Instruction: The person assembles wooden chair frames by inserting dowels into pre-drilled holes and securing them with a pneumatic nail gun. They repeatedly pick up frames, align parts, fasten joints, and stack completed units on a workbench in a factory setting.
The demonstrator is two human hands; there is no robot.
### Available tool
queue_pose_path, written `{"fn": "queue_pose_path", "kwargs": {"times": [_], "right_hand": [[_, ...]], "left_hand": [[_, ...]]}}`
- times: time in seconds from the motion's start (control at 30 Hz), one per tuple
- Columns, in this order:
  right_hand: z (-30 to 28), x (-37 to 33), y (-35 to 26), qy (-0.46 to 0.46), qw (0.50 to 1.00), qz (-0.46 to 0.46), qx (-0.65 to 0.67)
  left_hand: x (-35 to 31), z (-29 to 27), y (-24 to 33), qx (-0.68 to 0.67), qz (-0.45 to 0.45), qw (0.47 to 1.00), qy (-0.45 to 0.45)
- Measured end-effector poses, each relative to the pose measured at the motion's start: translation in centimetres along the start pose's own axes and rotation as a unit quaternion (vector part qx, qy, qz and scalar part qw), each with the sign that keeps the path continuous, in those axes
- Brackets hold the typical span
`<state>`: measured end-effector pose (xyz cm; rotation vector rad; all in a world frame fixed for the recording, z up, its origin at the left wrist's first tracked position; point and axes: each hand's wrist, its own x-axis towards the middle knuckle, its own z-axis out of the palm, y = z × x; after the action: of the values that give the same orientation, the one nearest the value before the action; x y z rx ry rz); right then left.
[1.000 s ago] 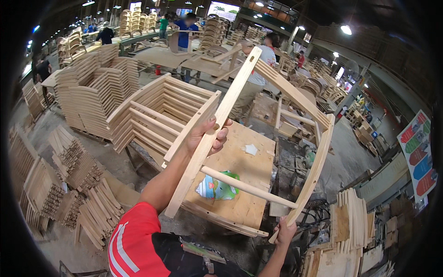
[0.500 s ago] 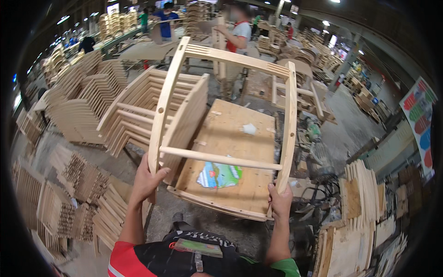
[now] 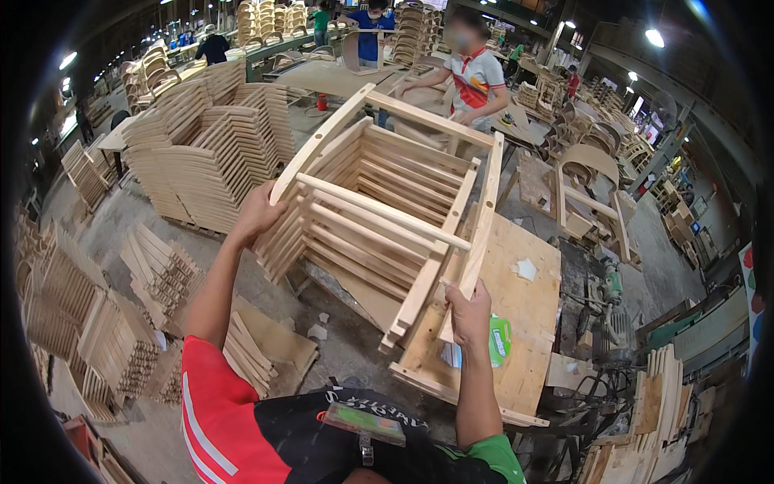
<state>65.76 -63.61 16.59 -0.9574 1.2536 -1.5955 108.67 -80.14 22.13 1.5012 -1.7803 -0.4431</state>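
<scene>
Two hands carry one wooden frame (image 3: 387,218), and I read the step as laying it onto the row of like frames (image 3: 379,169) stacked left of the plywood bench (image 3: 528,302). My left hand (image 3: 256,214) is wrapped around the lower end of the left curved rail, fingers curled over its edge. My right hand (image 3: 470,310) is clamped on the lower end of the right rail, thumb on top, fingers hidden behind the wood. The frame hangs tilted, its far end up near the person in a striped shirt (image 3: 476,77), its near end low over the bench edge, just above the stacked frames.

As I judge it, the next move calls for lining the rails up with the frame beneath and lowering both ends evenly, so nothing catches on a crossbar.

Half a second ago the frame stood more upright, square over the bench, with both hands gripping its bottom corners. Now it has swung left and tipped flatter, and the left arm reaches farther out.
</scene>
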Motion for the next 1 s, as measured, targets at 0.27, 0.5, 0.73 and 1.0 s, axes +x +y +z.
{"fn": "queue_pose_path", "kwargs": {"times": [0.27, 0.5, 0.73, 1.0], "right_hand": [[5.5, 3.8, 2.1, 0.044, 0.995, 0.009, -0.094], [5.7, 3.6, 2.1, 0.108, 0.919, -0.053, -0.376], [6.6, 4.3, 2.6, 0.137, 0.915, -0.073, -0.372], [6.9, 4.5, 3.5, 0.117, 0.912, -0.095, -0.382]], "left_hand": [[7.0, 1.3, -6.3, -0.001, -0.008, 0.999, -0.046], [7.8, 1.9, -6.7, 0.065, -0.027, 0.995, -0.064], [8.1, 1.9, -7.0, 0.059, -0.016, 0.997, -0.037], [9.0, 2.7, -8.0, 0.078, 0.003, 0.997, -0.027]]}}
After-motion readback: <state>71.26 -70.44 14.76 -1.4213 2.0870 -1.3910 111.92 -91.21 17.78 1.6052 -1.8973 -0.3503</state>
